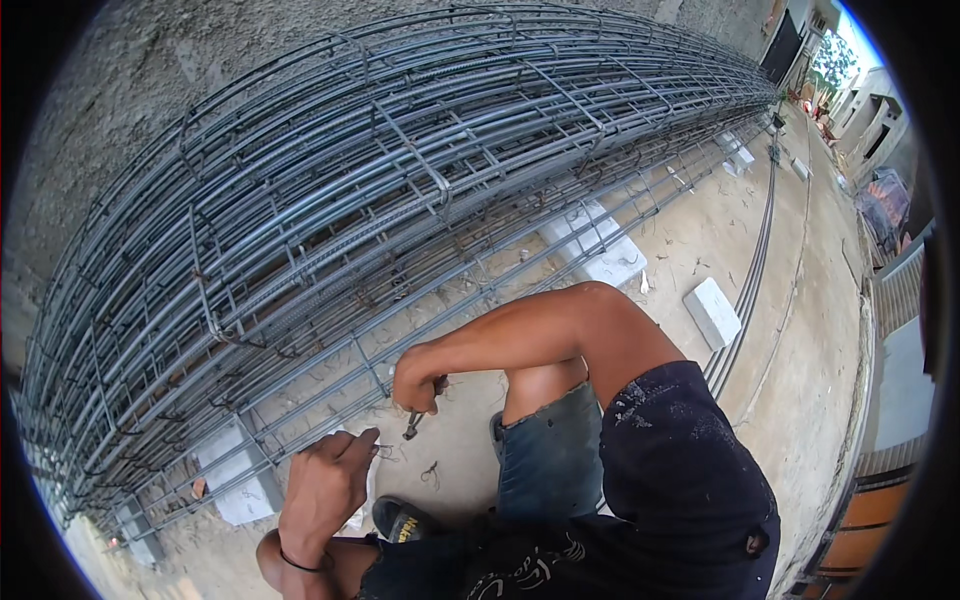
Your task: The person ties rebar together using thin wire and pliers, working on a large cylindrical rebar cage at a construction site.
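My right hand point(418, 380) is closed around a pair of pincers point(411, 427), their jaws pointing down toward the ground. It is beside the low rebar cage point(367, 365). Down and to the left, my left hand point(330, 472) pinches a thin piece of tie wire point(385, 450) that pokes out past the fingertips. Another bent bit of wire point(430, 472) lies on the concrete floor point(450, 442) below the pincers. The low cage's long bars pass just beyond both hands, with square stirrups tied across them.
Stacked rebar cages point(390, 172) lean along the rough wall point(135, 82). White blocks point(238, 472) point(600, 244) lie under the low cage, and another block point(712, 313) is beside loose long bars point(754, 270). A sandaled foot point(401, 519) is close to my left hand.
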The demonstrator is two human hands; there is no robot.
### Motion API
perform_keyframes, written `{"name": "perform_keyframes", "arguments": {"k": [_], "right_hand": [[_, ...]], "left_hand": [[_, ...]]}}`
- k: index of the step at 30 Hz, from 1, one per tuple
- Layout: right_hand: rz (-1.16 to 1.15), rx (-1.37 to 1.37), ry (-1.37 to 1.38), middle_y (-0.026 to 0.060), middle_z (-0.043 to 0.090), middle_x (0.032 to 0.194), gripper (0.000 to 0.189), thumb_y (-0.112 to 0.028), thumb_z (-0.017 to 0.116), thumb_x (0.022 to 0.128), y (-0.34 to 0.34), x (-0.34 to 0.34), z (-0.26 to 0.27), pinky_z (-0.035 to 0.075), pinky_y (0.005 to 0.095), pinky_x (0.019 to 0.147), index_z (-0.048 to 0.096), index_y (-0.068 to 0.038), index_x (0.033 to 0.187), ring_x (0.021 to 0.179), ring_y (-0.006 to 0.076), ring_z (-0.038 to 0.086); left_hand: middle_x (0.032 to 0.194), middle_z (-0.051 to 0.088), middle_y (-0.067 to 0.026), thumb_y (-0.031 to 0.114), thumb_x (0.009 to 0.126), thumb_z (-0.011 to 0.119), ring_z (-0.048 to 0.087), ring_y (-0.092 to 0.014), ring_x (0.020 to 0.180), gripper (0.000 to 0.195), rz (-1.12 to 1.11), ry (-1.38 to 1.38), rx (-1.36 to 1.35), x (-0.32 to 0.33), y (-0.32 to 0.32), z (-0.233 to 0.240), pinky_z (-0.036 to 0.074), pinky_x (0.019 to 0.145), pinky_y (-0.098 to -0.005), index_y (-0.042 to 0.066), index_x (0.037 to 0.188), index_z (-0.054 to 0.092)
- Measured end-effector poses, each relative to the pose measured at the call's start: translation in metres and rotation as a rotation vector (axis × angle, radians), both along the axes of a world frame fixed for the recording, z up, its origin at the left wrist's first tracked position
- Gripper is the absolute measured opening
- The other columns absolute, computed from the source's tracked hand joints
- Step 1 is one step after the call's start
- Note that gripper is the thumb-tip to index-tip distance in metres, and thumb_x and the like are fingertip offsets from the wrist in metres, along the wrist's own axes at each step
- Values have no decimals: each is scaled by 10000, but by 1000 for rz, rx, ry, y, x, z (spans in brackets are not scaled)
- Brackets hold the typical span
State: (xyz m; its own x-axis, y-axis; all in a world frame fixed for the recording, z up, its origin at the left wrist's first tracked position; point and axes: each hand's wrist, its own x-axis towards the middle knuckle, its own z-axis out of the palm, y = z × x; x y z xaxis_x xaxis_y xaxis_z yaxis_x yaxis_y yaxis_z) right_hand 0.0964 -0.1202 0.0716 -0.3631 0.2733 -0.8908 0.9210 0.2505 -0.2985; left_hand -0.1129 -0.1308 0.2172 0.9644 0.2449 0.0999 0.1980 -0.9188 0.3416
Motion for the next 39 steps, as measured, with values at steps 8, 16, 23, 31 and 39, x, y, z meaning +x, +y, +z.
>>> {"name": "perform_keyframes", "arguments": {"k": [8, 16, 23, 31, 39], "right_hand": [[-235, 28, 83, 137, 554, 1268, 700, -503, 647, 821, -25, 82, 12, 485, 479, 850, 457, -116, 1372, 1006, 292, 621], [-849, 609, -249, 157, 671, 967, 367, -334, 659, 823, -70, 182, 27, 536, 410, 723, 673, -4, 984, 886, 263, 649], [-644, 1508, -504, 121, 574, 986, 465, -188, 681, 714, -118, 228, -68, 514, 411, 749, 571, -2, 1126, 1016, 272, 539], [-543, 1462, -378, 144, 552, 967, 267, -122, 571, 790, -129, 243, -57, 510, 396, 731, 577, -12, 1034, 910, 298, 585], [-1399, 1614, -216, 229, 542, 1012, 368, -205, 698, 767, -154, 234, -95, 490, 473, 796, 554, 28, 1013, 920, 411, 572]], "left_hand": [[743, 592, -152, 0, 784, 631, 582, -327, 667, 234, -35, -88, -18, -13, -10, 16, 451, 573, -404, 25, 1016, 650], [734, 559, -171, -31, 813, 579, 547, -348, 664, 264, -113, -185, 43, -13, -9, 31, 436, 587, -434, 13, 1070, 621], [712, 555, -169, -22, 824, 578, 538, -344, 631, 252, -163, -136, 6, -7, -3, 20, 430, 566, -434, 10, 1070, 622], [718, 558, -160, -17, 824, 586, 542, -330, 633, 244, -136, -122, 31, -5, -3, 18, 433, 565, -421, 12, 1063, 628], [751, 566, -151, -47, 799, 561, 569, -317, 674, 271, -111, -68, 5, 9, -12, 27, 457, 584, -403, 6, 1056, 630]]}}
